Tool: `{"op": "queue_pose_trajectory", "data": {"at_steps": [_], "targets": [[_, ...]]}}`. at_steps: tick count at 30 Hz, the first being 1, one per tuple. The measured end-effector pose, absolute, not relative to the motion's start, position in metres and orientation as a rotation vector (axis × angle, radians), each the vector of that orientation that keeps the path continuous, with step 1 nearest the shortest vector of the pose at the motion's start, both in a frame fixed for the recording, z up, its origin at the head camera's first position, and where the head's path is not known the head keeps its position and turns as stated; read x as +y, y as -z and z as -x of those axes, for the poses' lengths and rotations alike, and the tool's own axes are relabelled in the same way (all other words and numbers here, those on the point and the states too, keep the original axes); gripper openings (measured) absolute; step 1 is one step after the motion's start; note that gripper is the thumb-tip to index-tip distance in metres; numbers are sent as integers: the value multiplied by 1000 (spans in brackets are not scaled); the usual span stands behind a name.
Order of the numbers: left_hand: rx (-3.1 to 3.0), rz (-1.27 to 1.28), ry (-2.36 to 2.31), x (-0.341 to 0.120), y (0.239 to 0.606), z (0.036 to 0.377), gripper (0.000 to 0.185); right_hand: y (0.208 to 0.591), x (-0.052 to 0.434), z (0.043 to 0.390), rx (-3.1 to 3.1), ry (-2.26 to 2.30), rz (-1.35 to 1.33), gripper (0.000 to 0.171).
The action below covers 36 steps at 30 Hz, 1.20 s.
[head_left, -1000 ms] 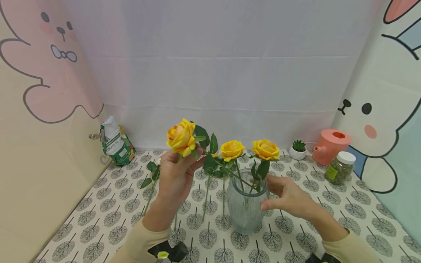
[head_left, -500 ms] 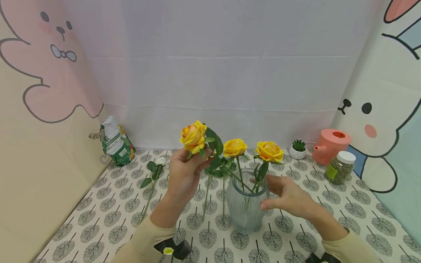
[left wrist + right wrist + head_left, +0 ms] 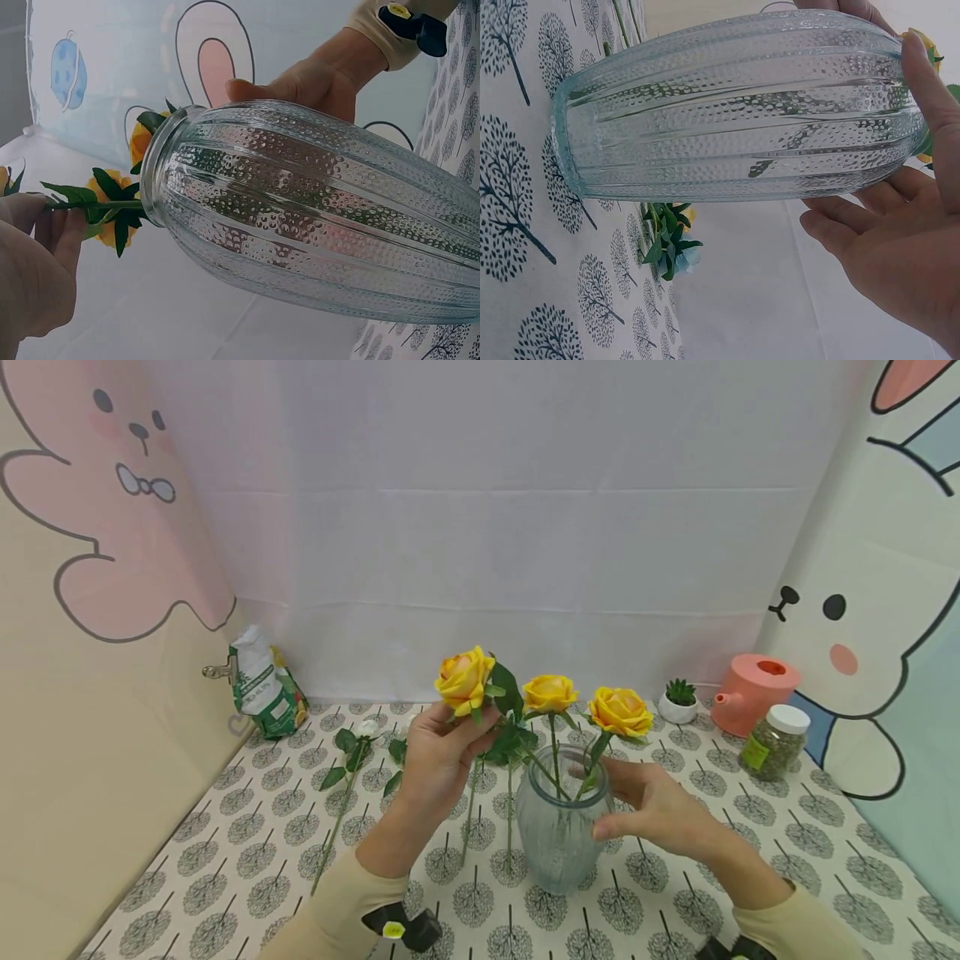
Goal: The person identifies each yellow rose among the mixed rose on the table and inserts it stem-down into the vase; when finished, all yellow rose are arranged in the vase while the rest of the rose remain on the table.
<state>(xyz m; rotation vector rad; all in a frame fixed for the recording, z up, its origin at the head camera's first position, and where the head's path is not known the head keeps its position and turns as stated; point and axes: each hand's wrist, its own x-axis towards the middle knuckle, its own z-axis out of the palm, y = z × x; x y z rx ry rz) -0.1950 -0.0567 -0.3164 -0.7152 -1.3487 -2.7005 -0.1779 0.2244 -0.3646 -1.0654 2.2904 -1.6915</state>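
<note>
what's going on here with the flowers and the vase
A person is arranging yellow roses in a ribbed glass vase on a tree-patterned tablecloth. The left hand pinches the stem of one yellow rose, whose stem reaches the vase mouth. The right hand cups the vase's side. Two other yellow roses stand in the vase, and more stems lie on the cloth.

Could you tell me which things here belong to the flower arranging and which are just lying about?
In use: left hand holding a yellow rose; right hand steadying the glass vase.

Lying about: pink watering can, jar, small succulent, clipped bag.
</note>
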Motion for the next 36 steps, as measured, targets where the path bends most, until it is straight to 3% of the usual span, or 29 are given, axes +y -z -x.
{"op": "queue_pose_trajectory", "data": {"at_steps": [14, 18, 29, 36], "targets": [[-1600, 685, 2541, -45, 324, 194, 30, 364, 224, 179, 2311, 1666, 1087, 71], [-1659, 700, 2452, -43, 326, 194, 38, 364, 224, 179, 2312, 1667, 1084, 72], [-1818, 878, 2221, -38, 331, 189, 40, 364, 224, 178, 2312, 1671, 1076, 68], [-1840, 799, 2226, -37, 335, 192, 38, 363, 224, 177, 2326, 1665, 1027, 66]]}}
